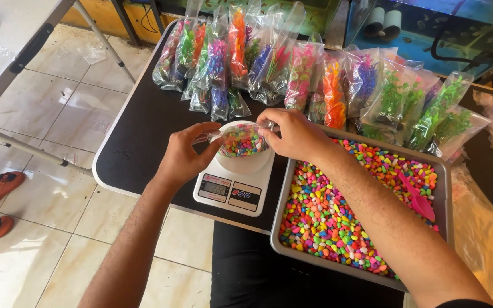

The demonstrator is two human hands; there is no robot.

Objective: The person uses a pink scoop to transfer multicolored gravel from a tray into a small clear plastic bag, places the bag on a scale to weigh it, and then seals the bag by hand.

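Single head-worn view, looking steeply down and forward from close above both forearms. Centred on the fingertips [212, 136] over a white scale [236, 181]; beyond the fingers, bagged plastic plants [292, 71]; right of them, a pebble tray [445, 188]; left, tiled floor [58, 108].

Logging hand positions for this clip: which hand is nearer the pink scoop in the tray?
Right. The right hand holds the bag at the scale beside the tray; the pink scoop lies past its forearm. The left hand is farther left.

Clear bag [242, 140] of multicoloured pebbles, upright on white scale [236, 185].
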